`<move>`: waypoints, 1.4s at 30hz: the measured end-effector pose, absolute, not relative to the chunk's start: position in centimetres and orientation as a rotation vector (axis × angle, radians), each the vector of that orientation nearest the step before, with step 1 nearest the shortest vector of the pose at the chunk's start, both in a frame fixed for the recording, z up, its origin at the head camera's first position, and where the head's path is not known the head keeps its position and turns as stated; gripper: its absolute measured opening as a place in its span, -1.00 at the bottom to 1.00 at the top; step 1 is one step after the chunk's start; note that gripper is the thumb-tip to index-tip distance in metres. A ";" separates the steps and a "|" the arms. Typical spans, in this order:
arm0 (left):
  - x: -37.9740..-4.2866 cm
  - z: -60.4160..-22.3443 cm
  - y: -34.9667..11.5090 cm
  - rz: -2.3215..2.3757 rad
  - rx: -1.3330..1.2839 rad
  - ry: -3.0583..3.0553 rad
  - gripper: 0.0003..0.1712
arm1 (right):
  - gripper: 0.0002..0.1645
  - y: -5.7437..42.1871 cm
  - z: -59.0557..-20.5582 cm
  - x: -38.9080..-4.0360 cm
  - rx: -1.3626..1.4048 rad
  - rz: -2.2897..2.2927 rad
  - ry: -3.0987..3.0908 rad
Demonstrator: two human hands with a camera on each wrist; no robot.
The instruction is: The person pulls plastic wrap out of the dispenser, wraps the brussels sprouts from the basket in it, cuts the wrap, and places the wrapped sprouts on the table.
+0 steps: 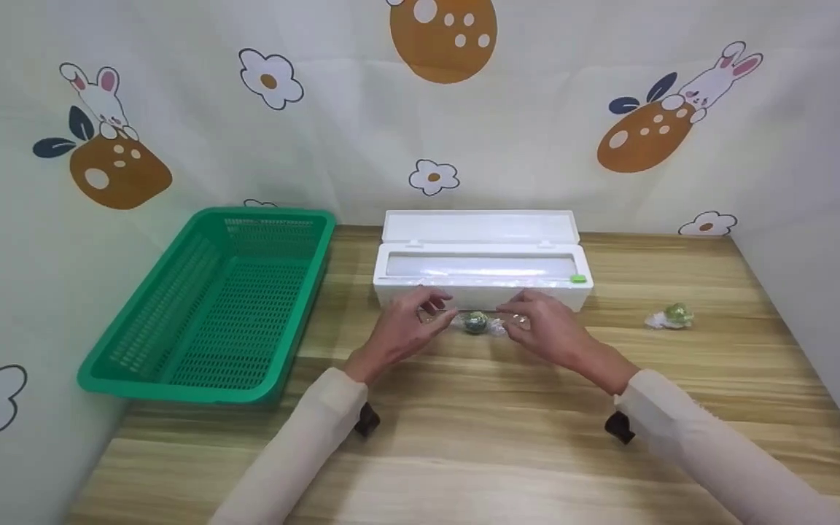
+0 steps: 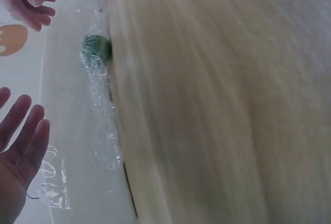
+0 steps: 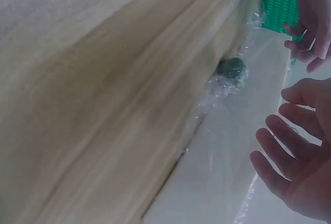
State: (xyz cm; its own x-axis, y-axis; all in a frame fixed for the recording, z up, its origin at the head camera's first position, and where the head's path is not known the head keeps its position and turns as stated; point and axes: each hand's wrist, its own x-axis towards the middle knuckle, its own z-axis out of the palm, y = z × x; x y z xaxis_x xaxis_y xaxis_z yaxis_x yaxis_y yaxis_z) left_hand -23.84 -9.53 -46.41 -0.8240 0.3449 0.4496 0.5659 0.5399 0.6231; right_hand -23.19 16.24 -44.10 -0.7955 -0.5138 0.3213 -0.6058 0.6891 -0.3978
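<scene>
A small round green item (image 1: 476, 322), loosely covered in clear cling film (image 3: 217, 90), lies on the table against the front of a white cling film dispenser (image 1: 483, 270). To its left hovers my left hand (image 1: 407, 324), thumb and fingers apart. My right hand (image 1: 547, 327) is on the other side, its fingers also spread and relaxed. Both wrist views show the fingers off the item, with nothing gripped. The crinkled film stretches out to either side of the green item along the dispenser's front. The dispenser's lid is raised, and the film roll (image 1: 482, 266) shows inside.
A green plastic basket (image 1: 292, 321) stands at the left. On the right, a second green item (image 1: 677, 316) lies wrapped in film with a twisted end. A small green slider (image 1: 578, 278) sits at the dispenser's right front edge. A patterned curtain (image 1: 347, 124) hangs behind.
</scene>
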 end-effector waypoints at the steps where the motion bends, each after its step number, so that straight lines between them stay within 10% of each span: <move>1: -23.9 -46.5 -9.5 -1.168 -0.761 -2.529 -0.72 | -0.68 16.2 -44.3 -23.3 0.905 0.756 -2.728; 19: -25.0 -47.5 -7.1 -0.894 -0.774 -2.982 -0.61 | -0.51 14.3 -46.7 -24.8 0.795 0.935 -2.956; 42: -24.2 -47.5 -5.5 -0.602 -0.905 -2.929 -0.54 | -0.90 15.1 -47.3 -24.1 0.990 1.094 -2.995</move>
